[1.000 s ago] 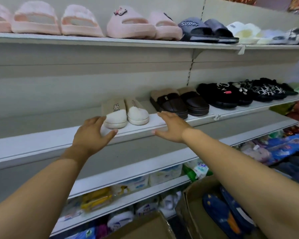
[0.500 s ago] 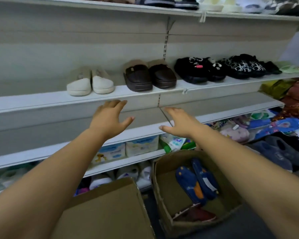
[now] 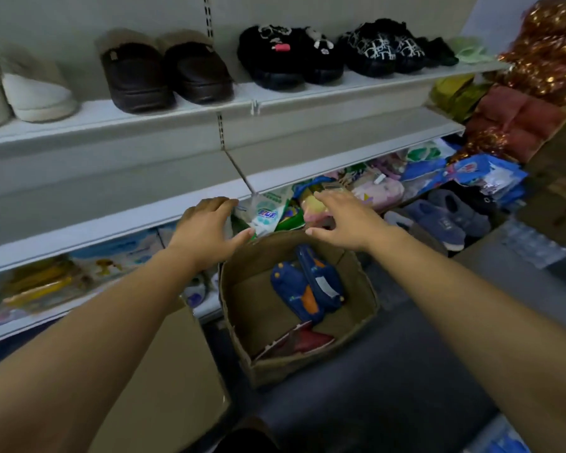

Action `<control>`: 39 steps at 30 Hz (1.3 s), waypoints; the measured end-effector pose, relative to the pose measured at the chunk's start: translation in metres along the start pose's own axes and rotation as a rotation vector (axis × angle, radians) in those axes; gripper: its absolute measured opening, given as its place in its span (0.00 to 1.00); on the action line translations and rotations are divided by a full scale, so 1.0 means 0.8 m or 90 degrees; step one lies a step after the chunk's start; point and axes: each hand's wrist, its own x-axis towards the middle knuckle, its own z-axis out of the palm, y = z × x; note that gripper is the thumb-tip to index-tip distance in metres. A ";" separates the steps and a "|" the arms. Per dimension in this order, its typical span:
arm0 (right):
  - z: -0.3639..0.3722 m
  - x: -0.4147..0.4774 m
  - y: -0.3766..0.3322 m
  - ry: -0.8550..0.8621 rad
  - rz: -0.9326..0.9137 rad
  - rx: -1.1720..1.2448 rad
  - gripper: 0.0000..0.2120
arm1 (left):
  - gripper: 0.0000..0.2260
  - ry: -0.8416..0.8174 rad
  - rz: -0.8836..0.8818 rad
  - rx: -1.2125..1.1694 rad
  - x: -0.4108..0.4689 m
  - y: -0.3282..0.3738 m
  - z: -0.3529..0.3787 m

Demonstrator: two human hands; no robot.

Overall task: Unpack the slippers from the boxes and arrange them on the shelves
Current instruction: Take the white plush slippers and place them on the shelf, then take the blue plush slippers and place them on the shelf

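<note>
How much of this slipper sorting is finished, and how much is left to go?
Done: white slippers, brown slippers and black slippers stand on the shelf. In hand: nothing; the left hand and right hand hover open near the cardboard box. Left: the blue slippers and something red lie in that box.

Two bare forearms reach forward and down, converging toward the middle of the view. The left forearm [image 3: 111,322] enters from the lower left corner, the right forearm [image 3: 455,289] from the lower right. Both wrists are straight, with the backs of the hands facing up. The left hand [image 3: 209,228] is relaxed, fingers together and slightly bent at the tips, thumb stretched toward the other hand. The right hand [image 3: 347,220] has its fingers loosely spread, pointing forward (its thumb likewise stretched inward). The thumbs are near each other but apart. Both hands are empty.
</note>
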 end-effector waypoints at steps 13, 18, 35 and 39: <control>0.140 0.001 0.088 -0.211 0.186 0.165 0.44 | 0.39 -0.166 0.022 -0.029 0.049 -0.014 0.132; 0.211 0.006 0.132 -0.257 0.227 0.259 0.36 | 0.42 -0.219 -0.024 -0.045 0.058 -0.007 0.189; 0.451 0.124 0.284 -0.331 0.564 0.594 0.33 | 0.35 -0.445 -0.404 -0.201 0.112 0.081 0.430; 0.494 0.148 0.298 -0.336 0.619 0.664 0.31 | 0.35 -0.465 -0.439 -0.244 0.118 0.099 0.474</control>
